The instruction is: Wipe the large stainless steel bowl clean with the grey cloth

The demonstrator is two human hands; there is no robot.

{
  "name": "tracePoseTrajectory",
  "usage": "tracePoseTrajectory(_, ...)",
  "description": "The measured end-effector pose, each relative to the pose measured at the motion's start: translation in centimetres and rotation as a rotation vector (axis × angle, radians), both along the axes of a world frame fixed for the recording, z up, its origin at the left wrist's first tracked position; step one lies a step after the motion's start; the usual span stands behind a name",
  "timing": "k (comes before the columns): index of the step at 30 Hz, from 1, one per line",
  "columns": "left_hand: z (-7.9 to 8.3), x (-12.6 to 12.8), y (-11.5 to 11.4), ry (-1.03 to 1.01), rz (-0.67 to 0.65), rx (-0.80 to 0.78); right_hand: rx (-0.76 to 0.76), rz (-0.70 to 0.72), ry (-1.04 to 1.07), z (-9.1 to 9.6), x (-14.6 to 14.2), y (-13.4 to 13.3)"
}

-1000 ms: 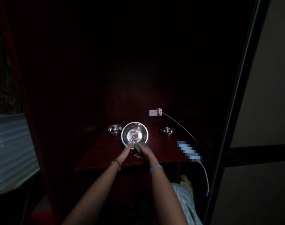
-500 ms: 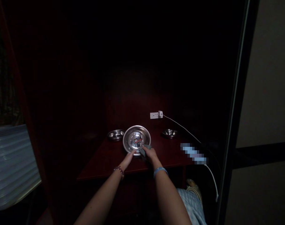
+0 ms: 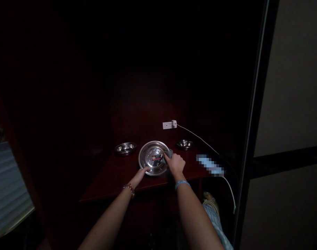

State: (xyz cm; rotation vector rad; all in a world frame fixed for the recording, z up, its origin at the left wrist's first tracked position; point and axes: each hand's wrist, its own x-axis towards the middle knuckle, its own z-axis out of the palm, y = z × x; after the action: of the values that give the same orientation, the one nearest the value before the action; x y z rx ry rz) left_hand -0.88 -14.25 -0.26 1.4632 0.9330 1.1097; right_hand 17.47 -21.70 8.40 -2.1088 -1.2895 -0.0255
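A shiny round steel plate (image 3: pixel 150 163) with a red and black label is tilted up above the dark red desk top (image 3: pixel 103 180). My left hand (image 3: pixel 139 176) grips its lower left rim, the thumb on the inner face and the other fingers hidden behind. At the plate's right edge, my right hand (image 3: pixel 176 163) is closed on a grey cloth (image 3: pixel 168 155), which is pressed against the rim. Two more steel dishes rest farther back: one dish (image 3: pixel 125 148) to the left, a smaller dish (image 3: pixel 185 144) to the right.
A wall socket (image 3: pixel 168 125) holds a white plug, whose cable (image 3: pixel 197 136) runs down to the right. A blurred-out bluish object (image 3: pixel 210 165) lies at the desk's right side. Beyond stands a sliding door edge (image 3: pixel 253 104).
My right hand has moved with the cloth from the plate's lower edge up to its right edge. The plate has turned slightly in my left hand. The whole view has shifted a little.
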Motion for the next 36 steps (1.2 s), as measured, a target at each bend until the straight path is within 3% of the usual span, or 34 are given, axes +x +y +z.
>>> tracePoseTrajectory(8, 0.8, 0.6, -0.6, -0.129, 0.12, -0.019, -0.025, 0.025, 0.055, 0.2, -0.3, -0.5)
tracePoseTrajectory(18, 0.0, 0.4, 0.5, -0.269, 0.167, -0.098, -0.097, 0.087, 0.242, 0.4, -0.6, -0.4)
tracePoseTrajectory(24, 0.0, 0.1, 0.8, -0.337, 0.209, -0.081, -0.21, 0.156, 0.417, -0.5, -1.2, 0.5)
tracePoseTrajectory(32, 0.2, 0.3, 0.4, -0.319, 0.268, -0.089, -0.219, 0.275, 0.549, -2.0, -1.4, 1.8)
tracePoseTrajectory(36, 0.1, 0.2, 0.5, -0.295, 0.266, -0.057, -0.218, 0.377, 0.82, -3.2, -2.7, 2.8)
